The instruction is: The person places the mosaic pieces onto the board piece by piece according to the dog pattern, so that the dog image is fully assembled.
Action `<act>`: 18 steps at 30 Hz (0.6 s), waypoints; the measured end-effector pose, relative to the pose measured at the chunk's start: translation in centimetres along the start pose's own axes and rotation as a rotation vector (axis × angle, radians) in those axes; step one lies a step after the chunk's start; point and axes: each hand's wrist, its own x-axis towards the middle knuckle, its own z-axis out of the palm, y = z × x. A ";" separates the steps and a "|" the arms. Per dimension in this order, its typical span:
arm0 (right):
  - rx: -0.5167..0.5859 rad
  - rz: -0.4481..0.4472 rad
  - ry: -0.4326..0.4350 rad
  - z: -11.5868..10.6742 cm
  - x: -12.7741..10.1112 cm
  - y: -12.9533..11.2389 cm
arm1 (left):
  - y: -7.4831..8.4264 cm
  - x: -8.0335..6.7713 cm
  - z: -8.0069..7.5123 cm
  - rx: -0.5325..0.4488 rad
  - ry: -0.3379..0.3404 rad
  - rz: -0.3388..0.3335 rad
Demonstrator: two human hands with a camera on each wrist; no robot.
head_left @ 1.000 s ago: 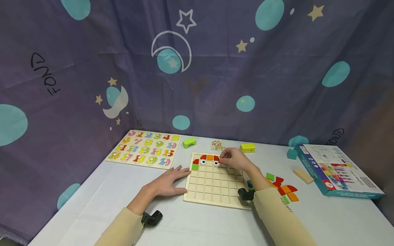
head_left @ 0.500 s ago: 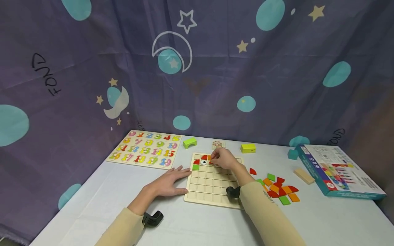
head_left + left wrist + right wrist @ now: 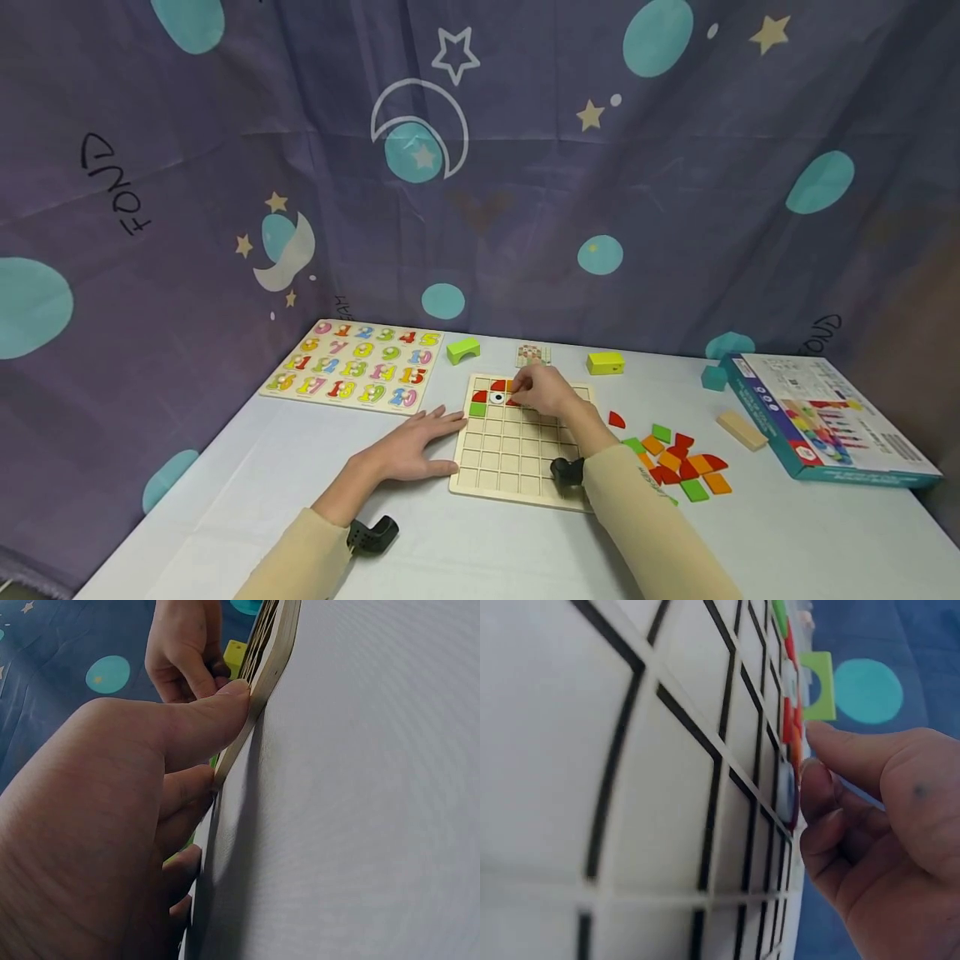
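The grid board [image 3: 510,462] is a flat, pale wooden square, its surface split into small cells by thin raised ridges that show dark sides in the right wrist view. Near its far left corner sit two red quarter-round pieces, a glossy green square [image 3: 477,410], and a white eye piece [image 3: 497,398] with a black centre. The left hand [image 3: 408,446] is spread, its thumb and fingers touching the board's left edge. The right hand [image 3: 546,392] reaches over the board's far part, fingers bent and tips close together at a red piece [image 3: 513,402]; I cannot tell whether they pinch or press it. Loose red, orange and green pieces [image 3: 694,490] lie right of the board, a number puzzle [image 3: 352,367] to its left.
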 end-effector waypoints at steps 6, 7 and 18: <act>0.048 0.003 0.025 -1.7 -0.9 0.7 | -0.1 0.1 0.0 0.004 0.000 0.001; 0.058 0.002 0.021 -2.0 -1.2 0.8 | -0.1 0.1 0.0 0.006 0.001 0.002; 0.104 0.029 -0.001 -5.3 -4.6 3.8 | -0.1 0.0 0.2 0.006 0.004 0.010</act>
